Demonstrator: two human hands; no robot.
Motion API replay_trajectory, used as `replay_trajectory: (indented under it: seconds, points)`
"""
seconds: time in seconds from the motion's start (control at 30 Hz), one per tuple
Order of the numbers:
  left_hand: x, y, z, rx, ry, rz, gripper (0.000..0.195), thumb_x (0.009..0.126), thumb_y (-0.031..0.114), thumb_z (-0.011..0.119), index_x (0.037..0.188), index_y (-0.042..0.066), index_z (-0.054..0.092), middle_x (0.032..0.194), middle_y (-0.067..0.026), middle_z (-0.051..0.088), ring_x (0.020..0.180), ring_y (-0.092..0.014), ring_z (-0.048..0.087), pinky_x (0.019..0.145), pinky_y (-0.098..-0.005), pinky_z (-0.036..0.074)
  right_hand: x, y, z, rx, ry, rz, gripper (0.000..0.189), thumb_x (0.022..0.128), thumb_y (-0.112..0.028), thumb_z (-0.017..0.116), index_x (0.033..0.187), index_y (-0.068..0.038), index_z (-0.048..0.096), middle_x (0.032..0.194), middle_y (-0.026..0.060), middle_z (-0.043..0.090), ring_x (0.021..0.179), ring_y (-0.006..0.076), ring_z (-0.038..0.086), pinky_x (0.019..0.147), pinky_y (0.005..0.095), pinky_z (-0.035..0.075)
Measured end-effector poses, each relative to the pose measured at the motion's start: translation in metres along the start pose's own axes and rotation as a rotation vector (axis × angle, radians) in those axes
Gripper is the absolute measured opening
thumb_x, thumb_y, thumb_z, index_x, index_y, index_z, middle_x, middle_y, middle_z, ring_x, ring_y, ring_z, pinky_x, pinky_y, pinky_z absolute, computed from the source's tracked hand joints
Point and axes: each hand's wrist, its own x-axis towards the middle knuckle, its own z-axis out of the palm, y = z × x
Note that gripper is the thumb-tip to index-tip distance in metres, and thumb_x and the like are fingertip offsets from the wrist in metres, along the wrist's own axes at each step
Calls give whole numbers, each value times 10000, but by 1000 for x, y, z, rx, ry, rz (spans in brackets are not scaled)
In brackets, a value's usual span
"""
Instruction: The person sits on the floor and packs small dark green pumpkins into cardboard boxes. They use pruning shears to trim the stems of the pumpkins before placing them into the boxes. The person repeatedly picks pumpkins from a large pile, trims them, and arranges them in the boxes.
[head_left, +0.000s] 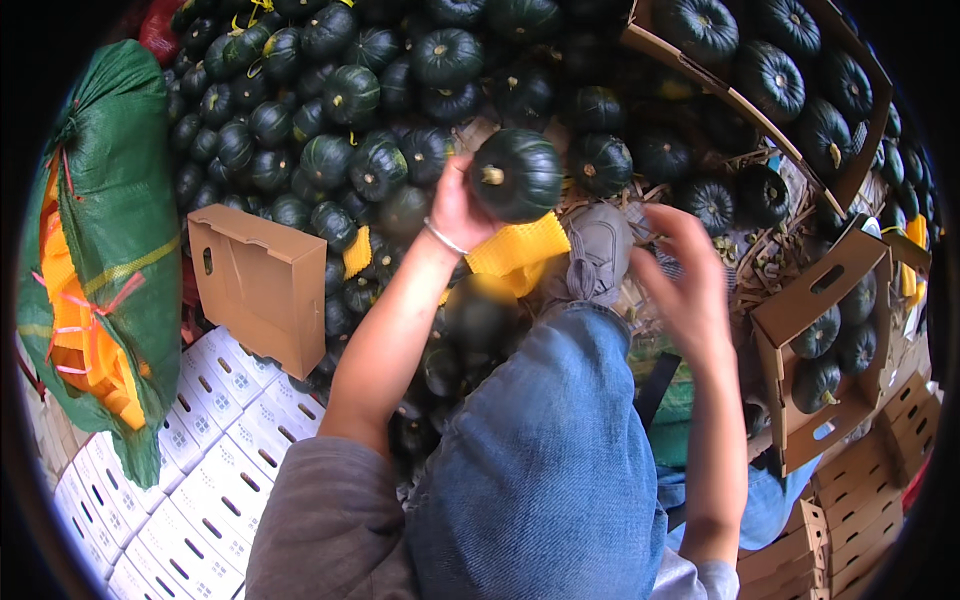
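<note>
My left hand (459, 202) holds a dark green kabocha squash (525, 178) from its left side, with the pale stem turned toward me. Yellow foam netting (519, 251) lies just under that wrist, close to my grey shoe (598, 244). On the right, my right hand (686, 274) is blurred, its fingers apart and nothing in them. It hovers above wood shavings and scraps (757, 259) on the ground, beside the shoe. A blurred squash (480, 311) lies between my left forearm and my knee.
A heap of squashes (352, 94) fills the far side. Cardboard boxes of squashes stand at upper right (731, 94) and lower right (780, 375). An upright brown carton (262, 281) and stacked white cartons (217, 480) are at left, near a green sack (124, 180) of yellow netting.
</note>
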Motion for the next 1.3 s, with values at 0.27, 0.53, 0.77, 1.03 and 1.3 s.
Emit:
replay_trajectory:
  seconds: [0.27, 0.53, 0.77, 1.03, 1.3]
  points:
    - [-17, 13, -22, 37, 148, 23, 615, 854, 559, 583, 1192, 45, 564, 1157, -133, 625, 1061, -286, 600, 969, -438, 458, 101, 88, 107, -986, 111, -466, 381, 738, -105, 617, 1115, -87, 567, 1225, 123, 449, 1090, 367, 449, 831, 442, 447]
    - [-87, 38, -29, 370, 100, 68, 493, 864, 336, 608, 1258, 58, 504, 1163, -100, 585, 1056, -218, 589, 930, -389, 494, 95, 54, 85, -956, -111, -290, 765, 541, -178, 812, 1248, -179, 519, 1281, 77, 412, 1106, 366, 423, 801, 467, 473]
    - [-218, 55, -54, 1888, -203, -1173, 242, 790, 264, 712, 937, 73, 698, 853, -109, 674, 808, -204, 636, 756, -319, 496, 85, 47, 59, -470, 40, -136, 744, 570, -195, 772, 1265, -111, 521, 1259, 170, 442, 1096, 412, 445, 946, 448, 444]
    - [-41, 103, 6, 2222, 273, 1014, 361, 750, 95, 674, 1104, 103, 611, 1148, -149, 549, 1088, -338, 535, 920, -404, 458, 79, 70, 45, 1424, -466, 590, 477, 925, -391, 448, 1329, -138, 459, 1250, 114, 554, 1100, 297, 577, 799, 534, 537]
    - [94, 136, 13, 2141, 451, 960, 742, 633, 299, 811, 1300, 285, 487, 1283, -133, 467, 1078, -347, 550, 930, -427, 485, 72, 69, 55, 1253, -352, 622, 499, 920, -367, 504, 1376, -195, 399, 1371, 73, 439, 1199, 310, 496, 832, 546, 516]
